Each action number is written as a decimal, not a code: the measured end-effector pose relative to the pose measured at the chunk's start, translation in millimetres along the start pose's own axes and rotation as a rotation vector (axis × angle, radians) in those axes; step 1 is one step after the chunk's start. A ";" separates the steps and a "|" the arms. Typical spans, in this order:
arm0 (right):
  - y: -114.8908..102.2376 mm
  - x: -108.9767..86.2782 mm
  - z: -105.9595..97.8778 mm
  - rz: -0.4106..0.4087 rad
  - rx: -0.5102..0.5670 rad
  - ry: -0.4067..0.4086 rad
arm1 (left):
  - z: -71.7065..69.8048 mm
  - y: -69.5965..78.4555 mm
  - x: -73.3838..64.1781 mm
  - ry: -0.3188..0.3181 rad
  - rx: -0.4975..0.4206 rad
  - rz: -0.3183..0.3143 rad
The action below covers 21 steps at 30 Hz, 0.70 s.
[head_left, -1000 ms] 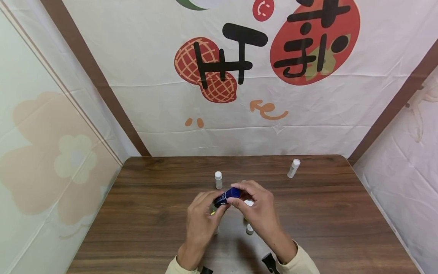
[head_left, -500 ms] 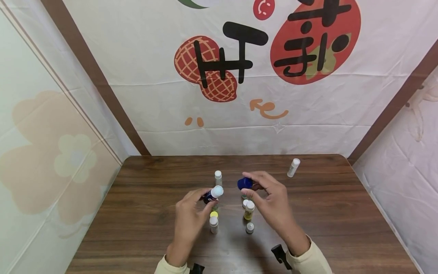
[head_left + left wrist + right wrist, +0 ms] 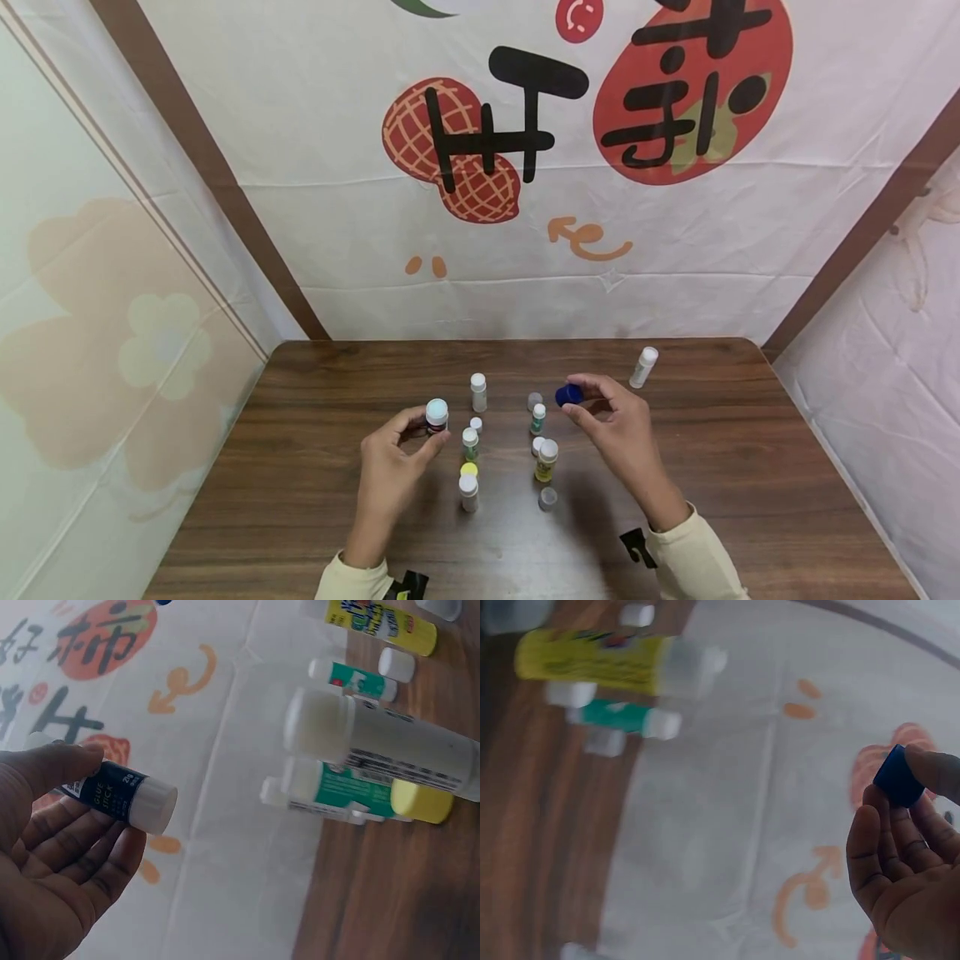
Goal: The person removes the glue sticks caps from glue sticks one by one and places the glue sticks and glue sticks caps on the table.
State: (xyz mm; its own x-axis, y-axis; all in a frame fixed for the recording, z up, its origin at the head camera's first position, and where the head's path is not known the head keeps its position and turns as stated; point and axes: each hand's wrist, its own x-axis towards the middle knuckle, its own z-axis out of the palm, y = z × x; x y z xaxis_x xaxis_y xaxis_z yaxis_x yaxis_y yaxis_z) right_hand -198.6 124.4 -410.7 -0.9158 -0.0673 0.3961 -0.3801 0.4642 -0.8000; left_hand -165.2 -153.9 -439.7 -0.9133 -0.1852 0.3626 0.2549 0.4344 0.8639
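Observation:
My left hand (image 3: pixel 390 471) holds an uncapped glue stick (image 3: pixel 437 414) above the table, left of the standing glue sticks. Its dark blue label reads "GLUE STICK" in the left wrist view, where thumb and fingers wrap the body (image 3: pixel 112 793) and the white end is bare. In my right hand (image 3: pixel 618 429), a blue cap (image 3: pixel 568 395) is pinched between thumb and fingers, raised over the table's right side. The right wrist view shows the same cap (image 3: pixel 900 778). Closest to the left hand stands a green-labelled glue stick (image 3: pixel 470 446); near the right, a smaller green one (image 3: pixel 538 419).
On the wooden table (image 3: pixel 322 450) stand a yellow-labelled glue stick (image 3: pixel 546 462), white ones (image 3: pixel 468 493) in front and behind, and another white stick (image 3: pixel 643 367) at back right. Loose caps lie among them, including a yellow cap (image 3: pixel 468 472) and a clear cap (image 3: pixel 547 498). A printed cloth (image 3: pixel 480 300) hangs behind.
One second ago both hands met on the capped glue stick. The blue cap has come off; my left hand has moved left with the stick, my right hand right with the cap.

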 end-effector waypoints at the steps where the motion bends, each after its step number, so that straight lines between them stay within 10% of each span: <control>1: 4.8 -0.2 0.7 0.010 -0.010 0.000 | 0.4 -2.8 0.2 -0.004 -0.001 -0.009; 21: 93.4 -9.6 40.6 0.132 -0.258 -0.166 | 21.1 -60.4 -1.3 -0.104 0.023 -0.195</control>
State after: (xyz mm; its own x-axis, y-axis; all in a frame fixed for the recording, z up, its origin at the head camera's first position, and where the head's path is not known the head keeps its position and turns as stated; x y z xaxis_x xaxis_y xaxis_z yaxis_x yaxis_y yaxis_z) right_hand -230.6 132.5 -507.4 -0.9716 -0.1254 0.2007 -0.2311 0.6851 -0.6909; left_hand -186.1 -161.3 -499.6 -0.9727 -0.1766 0.1503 0.0637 0.4195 0.9055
